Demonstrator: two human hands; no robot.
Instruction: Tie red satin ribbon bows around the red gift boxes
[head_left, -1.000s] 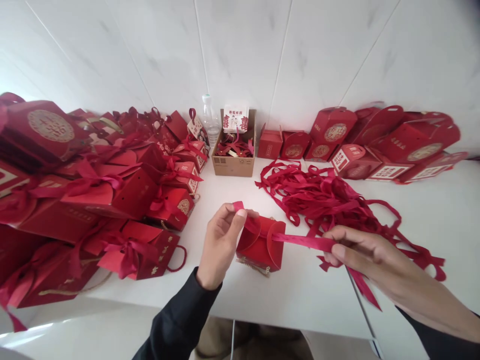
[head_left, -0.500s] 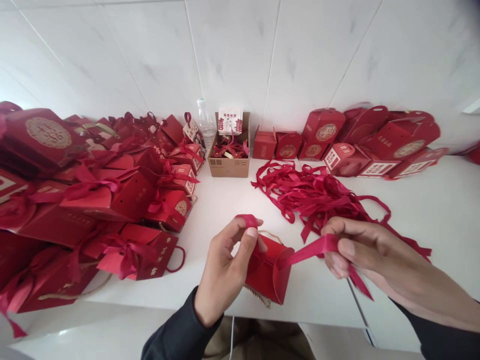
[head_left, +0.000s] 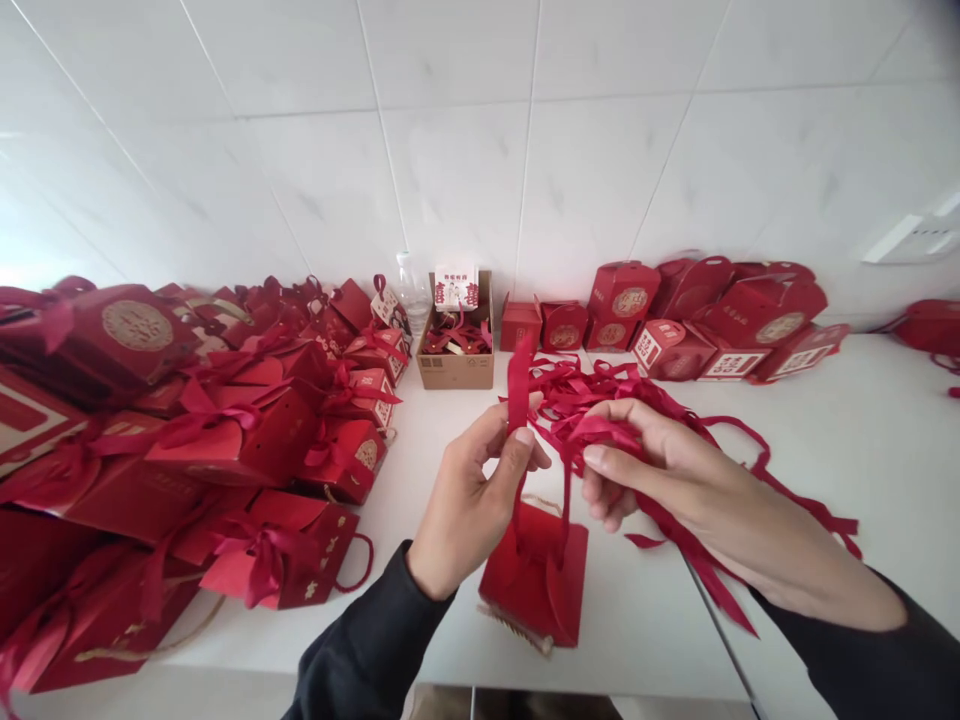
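Note:
A small red gift box with a twisted cord handle stands on the white table in front of me. Red ribbon runs up from its top to both hands. My left hand pinches one length of it between thumb and fingers, above and left of the box, with the end sticking upward. My right hand grips the other length, up and to the right of the box, its fingertips partly covered by ribbon. Behind the right hand lies a heap of loose red ribbons.
Many finished-looking red boxes with bows are piled on the left. A cardboard box with small red items and a plastic bottle stand by the tiled wall. More red boxes line the back right. The table's front edge runs close below.
Both hands have drawn the ribbon upward; the right hand has come inward, closer to the left. The ribbon's two lengths now rise steeply from the box. The view has tilted up a little.

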